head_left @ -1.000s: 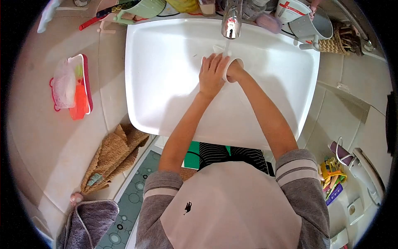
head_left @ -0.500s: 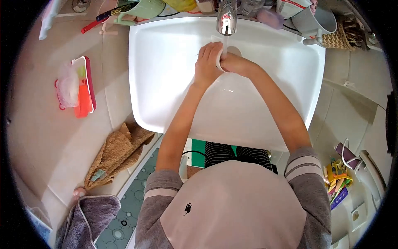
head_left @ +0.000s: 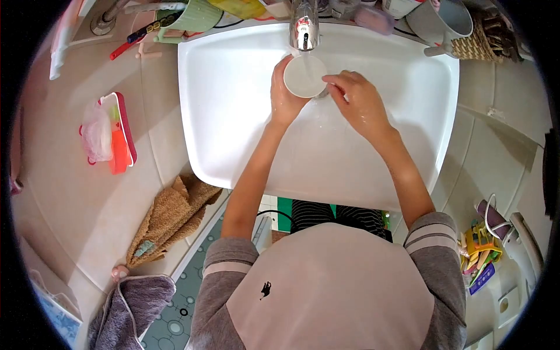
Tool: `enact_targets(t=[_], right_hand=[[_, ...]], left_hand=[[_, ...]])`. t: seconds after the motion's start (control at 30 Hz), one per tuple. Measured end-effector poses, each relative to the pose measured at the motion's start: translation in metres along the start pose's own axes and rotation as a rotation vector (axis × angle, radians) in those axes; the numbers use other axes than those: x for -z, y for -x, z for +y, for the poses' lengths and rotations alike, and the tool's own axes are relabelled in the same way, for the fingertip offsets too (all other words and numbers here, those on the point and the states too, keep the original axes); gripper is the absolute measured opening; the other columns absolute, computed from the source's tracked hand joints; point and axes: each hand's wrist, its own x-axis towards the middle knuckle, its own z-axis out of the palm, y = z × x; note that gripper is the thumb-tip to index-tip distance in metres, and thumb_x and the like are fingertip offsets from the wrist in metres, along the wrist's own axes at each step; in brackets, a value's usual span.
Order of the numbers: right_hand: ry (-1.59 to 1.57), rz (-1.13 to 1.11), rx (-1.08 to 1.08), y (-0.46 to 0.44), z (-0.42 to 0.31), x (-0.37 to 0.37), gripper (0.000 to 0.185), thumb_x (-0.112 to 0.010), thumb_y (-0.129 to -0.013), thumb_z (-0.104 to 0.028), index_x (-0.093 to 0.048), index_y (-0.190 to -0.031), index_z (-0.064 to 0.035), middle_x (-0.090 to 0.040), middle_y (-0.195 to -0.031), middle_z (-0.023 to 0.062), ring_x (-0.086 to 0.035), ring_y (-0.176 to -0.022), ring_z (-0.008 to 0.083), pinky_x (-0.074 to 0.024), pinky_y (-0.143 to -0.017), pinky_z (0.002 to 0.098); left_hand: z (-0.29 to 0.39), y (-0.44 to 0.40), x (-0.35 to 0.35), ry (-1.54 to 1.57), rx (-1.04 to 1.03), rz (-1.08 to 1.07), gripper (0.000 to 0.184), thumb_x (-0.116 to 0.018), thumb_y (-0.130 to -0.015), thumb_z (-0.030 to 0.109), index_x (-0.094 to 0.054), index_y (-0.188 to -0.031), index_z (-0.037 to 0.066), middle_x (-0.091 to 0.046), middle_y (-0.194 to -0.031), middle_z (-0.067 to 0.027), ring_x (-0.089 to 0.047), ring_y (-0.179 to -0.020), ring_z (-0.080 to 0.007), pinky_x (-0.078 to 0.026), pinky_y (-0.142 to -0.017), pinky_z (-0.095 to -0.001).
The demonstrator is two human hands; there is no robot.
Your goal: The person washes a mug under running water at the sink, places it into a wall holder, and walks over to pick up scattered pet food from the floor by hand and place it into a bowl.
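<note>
A white cup (head_left: 305, 76) sits mouth-up beneath the chrome faucet (head_left: 304, 36), and a thin stream of water runs into it. Wrapped round the cup's left side is my left hand (head_left: 284, 96), closed on it. My right hand (head_left: 360, 100) is at the cup's right rim, with its fingers partly bent and apart; the index fingertip appears to touch the rim. Drops of water glisten on the back of this hand. Both hands are over the white sink (head_left: 233, 122).
Behind the sink stand a green mug (head_left: 201, 16), a purple bottle (head_left: 373, 20) and a grey cup (head_left: 446, 26). A red-and-white wall holder (head_left: 129, 134) is at the left, above a brown towel (head_left: 166, 213) and a grey towel (head_left: 131, 312). A yellow basket (head_left: 484, 242) hangs at the right.
My right hand has come out of the cup and moved right to its rim. The cup has turned upright, its mouth now facing up under the stream. The view has shifted slightly.
</note>
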Motion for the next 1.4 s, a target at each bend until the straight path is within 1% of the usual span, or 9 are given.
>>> enact_targets(t=[0.4, 0.47, 0.7, 0.8, 0.97, 1.07, 1.17, 1.3, 1.4], right_hand=[[0.673, -0.729, 0.235, -0.052, 0.071, -0.127, 0.032, -0.049, -0.079, -0.011, -0.051, -0.111, -0.0058, -0.053, -0.112, 0.0106, -0.051, -0.103, 0.0246, -0.0429, -0.084, 0.0333], [0.602, -0.737, -0.176, -0.05, 0.014, -0.094, 0.041, -0.047, -0.082, -0.014, -0.041, -0.122, -0.0042, -0.046, -0.122, 0.0128, -0.044, -0.113, 0.0207, -0.0371, -0.093, 0.0339], [0.881, -0.868, -0.126, -0.034, 0.04, -0.107, 0.055, -0.042, -0.085, -0.021, -0.02, -0.134, -0.0087, -0.022, -0.138, 0.0113, -0.021, -0.128, 0.0238, -0.0219, -0.104, 0.0322], [0.676, -0.679, 0.289, -0.034, 0.055, -0.098, 0.036, -0.048, -0.08, -0.016, -0.043, -0.114, -0.0057, -0.052, -0.103, 0.0083, -0.05, -0.094, 0.0205, -0.0404, -0.079, 0.0302], [-0.683, -0.738, -0.58, -0.038, 0.071, -0.086, 0.024, -0.049, -0.079, -0.015, -0.046, -0.1, -0.0059, -0.051, -0.085, 0.005, -0.048, -0.072, 0.0152, -0.039, -0.061, 0.027], [-1.061, -0.635, -0.767, -0.031, 0.07, -0.087, 0.017, -0.049, -0.078, -0.015, -0.049, -0.092, -0.0061, -0.05, -0.073, 0.003, -0.047, -0.059, 0.012, -0.0382, -0.049, 0.0251], [-1.098, -0.682, -0.544, -0.02, 0.055, -0.076, 0.022, -0.045, -0.08, -0.012, -0.034, -0.061, -0.0124, -0.027, -0.053, -0.0052, -0.02, -0.044, 0.0051, -0.0129, -0.039, 0.0235], [-0.712, -0.587, -0.421, -0.006, 0.014, -0.021, 0.016, -0.044, -0.081, -0.01, -0.059, -0.079, -0.006, -0.04, -0.055, -0.0013, -0.041, -0.05, 0.0118, -0.0343, -0.044, 0.0264], [-0.105, 0.007, 0.002, 0.003, -0.017, 0.022, 0.021, -0.048, -0.081, -0.011, -0.058, -0.099, -0.007, -0.051, -0.063, 0.0088, -0.055, -0.063, 0.026, -0.044, -0.059, 0.0336]], left_hand=[[0.003, 0.011, 0.008, -0.253, -0.205, -0.197, 0.054, -0.069, -0.058, 0.005, -0.049, -0.108, 0.006, -0.051, -0.112, -0.0084, -0.046, -0.105, -0.0308, -0.041, -0.087, -0.038], [-0.008, 0.013, 0.005, -0.25, -0.311, -0.185, 0.058, -0.071, -0.055, 0.008, -0.049, -0.109, 0.011, -0.051, -0.11, -0.0048, -0.046, -0.105, -0.0299, -0.042, -0.085, -0.038], [-0.003, 0.026, -0.002, -0.336, -0.381, -0.177, 0.053, -0.064, -0.057, 0.0, -0.052, -0.107, 0.015, -0.051, -0.107, -0.0032, -0.046, -0.104, -0.0273, -0.043, -0.085, -0.0384], [-0.003, 0.026, -0.002, -0.278, -0.346, -0.129, 0.053, -0.065, -0.057, 0.001, -0.053, -0.106, 0.016, -0.051, -0.106, -0.002, -0.046, -0.104, -0.0263, -0.043, -0.086, -0.0396], [0.002, 0.022, -0.003, -0.293, -0.335, -0.202, 0.054, -0.065, -0.056, 0.0, -0.052, -0.106, 0.016, -0.05, -0.105, -0.0017, -0.045, -0.104, -0.0262, -0.041, -0.088, -0.0389], [-0.002, 0.015, 0.003, -0.446, -0.388, -0.196, 0.055, -0.065, -0.056, -0.001, -0.051, -0.108, 0.015, -0.05, -0.107, -0.0021, -0.043, -0.106, -0.0266, -0.041, -0.088, -0.0391], [-0.003, 0.01, 0.013, -0.488, -0.406, -0.215, 0.056, -0.064, -0.057, -0.002, -0.05, -0.109, 0.013, -0.049, -0.109, -0.0023, -0.041, -0.107, -0.027, -0.039, -0.09, -0.0397], [0.007, 0.001, 0.022, -0.265, -0.141, -0.178, 0.055, -0.065, -0.057, 0.0, -0.049, -0.108, 0.012, -0.05, -0.11, -0.0039, -0.043, -0.105, -0.0272, -0.037, -0.09, -0.0383], [0.009, -0.012, 0.021, -0.358, -0.248, -0.205, 0.062, -0.074, -0.05, 0.01, -0.049, -0.107, 0.008, -0.051, -0.108, -0.0087, -0.046, -0.1, -0.0295, -0.041, -0.081, -0.0348]])
